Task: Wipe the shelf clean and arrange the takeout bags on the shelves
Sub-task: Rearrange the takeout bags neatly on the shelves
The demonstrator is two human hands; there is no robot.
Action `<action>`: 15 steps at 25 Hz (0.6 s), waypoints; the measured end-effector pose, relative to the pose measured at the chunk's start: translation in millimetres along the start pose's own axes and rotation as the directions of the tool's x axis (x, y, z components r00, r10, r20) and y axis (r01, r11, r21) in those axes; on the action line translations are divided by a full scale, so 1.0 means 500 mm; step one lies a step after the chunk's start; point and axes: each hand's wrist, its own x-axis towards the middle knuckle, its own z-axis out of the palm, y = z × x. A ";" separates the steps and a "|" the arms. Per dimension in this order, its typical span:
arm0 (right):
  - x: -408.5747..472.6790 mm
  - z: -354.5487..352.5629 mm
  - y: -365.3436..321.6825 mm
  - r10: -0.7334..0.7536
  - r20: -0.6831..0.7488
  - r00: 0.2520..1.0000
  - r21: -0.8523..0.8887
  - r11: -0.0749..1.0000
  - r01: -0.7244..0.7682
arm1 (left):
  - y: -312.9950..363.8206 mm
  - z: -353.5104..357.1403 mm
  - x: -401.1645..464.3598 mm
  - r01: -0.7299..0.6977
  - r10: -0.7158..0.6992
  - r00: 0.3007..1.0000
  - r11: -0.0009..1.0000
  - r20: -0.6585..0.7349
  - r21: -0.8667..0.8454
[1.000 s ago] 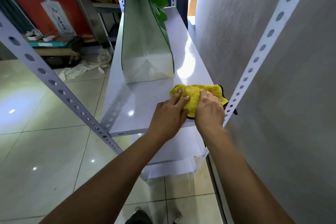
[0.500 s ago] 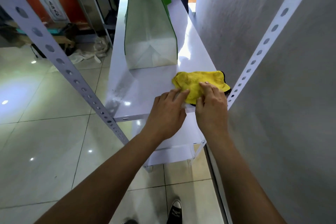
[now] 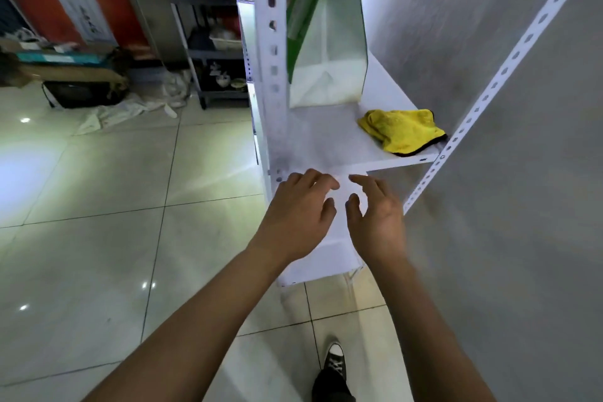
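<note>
The yellow cloth (image 3: 402, 131) lies bunched at the right end of the shelf (image 3: 329, 140), right of centre in the frame, with the green-and-white takeout bag (image 3: 328, 52) standing upright behind it. I judge the cloth soft, light and floppy, best gathered from the top in a loose bunch. My left hand (image 3: 298, 215) and right hand (image 3: 375, 215) hover side by side below the shelf edge, centre frame, fingers spread and relaxed, holding nothing.
</note>
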 end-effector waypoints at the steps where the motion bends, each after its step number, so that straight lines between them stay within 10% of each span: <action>1: -0.025 0.011 -0.028 -0.004 0.004 1.000 0.020 1.000 0.004 | -0.014 -0.020 -0.029 -0.003 0.003 1.000 1.000 -0.011 -0.001; 15: -0.076 0.269 -0.381 -0.162 0.221 0.962 0.179 0.976 0.123 | -0.337 -0.255 -0.238 0.271 -0.265 0.943 0.963 -0.202 0.000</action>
